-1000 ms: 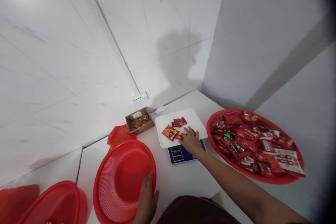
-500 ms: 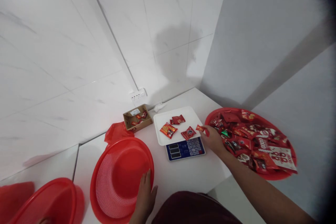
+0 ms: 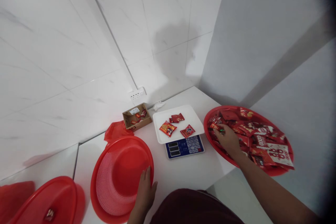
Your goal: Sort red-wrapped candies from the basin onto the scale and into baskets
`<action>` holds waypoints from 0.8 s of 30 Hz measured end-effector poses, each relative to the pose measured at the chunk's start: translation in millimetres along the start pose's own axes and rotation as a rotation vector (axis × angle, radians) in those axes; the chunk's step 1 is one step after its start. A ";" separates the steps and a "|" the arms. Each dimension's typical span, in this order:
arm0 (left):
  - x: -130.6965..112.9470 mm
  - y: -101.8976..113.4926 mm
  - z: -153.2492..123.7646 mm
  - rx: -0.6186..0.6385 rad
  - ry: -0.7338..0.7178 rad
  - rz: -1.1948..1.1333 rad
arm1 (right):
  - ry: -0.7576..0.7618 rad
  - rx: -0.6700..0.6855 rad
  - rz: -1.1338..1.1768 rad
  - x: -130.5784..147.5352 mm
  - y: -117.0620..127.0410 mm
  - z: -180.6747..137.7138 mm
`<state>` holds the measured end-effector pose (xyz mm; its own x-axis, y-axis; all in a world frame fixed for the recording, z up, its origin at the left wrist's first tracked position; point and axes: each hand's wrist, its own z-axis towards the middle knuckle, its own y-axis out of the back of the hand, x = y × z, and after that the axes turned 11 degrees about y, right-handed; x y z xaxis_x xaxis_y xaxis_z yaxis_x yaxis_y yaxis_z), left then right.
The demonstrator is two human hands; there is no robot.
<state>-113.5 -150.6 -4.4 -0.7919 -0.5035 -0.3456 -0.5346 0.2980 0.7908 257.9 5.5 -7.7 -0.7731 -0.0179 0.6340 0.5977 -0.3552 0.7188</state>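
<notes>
My right hand is over the near left part of a wide red basket heaped with red snack packets. Its fingers are pinched on a small red-orange packet; a bit of green wrapper shows by the fingertips. My left hand lies on the right rim of an empty red colander basket, fingers stretched out and thumb apart. Between the two baskets stands a digital scale with a white tray on top. On the tray are an orange-red packet, a dark red packet and overlapping red packets.
Behind the colander sits a small cardboard box with several small packets, beside a red plastic bag. Another red basket at lower left has a small packet inside. A wall socket is above the table.
My right hand has moved right from the tray's edge to the heaped basket, with the small packet in its fingers. My left hand stays put. A packet now shows in the lower-left basket.
</notes>
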 end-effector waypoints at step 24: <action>6.1 2.3 -10.7 0.051 0.009 0.104 | 0.503 0.466 -0.120 84.4 -98.6 31.9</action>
<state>-116.4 -161.6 0.7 -0.8415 -0.4747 -0.2581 -0.4640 0.3901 0.7953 140.5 68.8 -15.9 -0.7768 -0.4747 0.4139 0.4437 0.0539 0.8946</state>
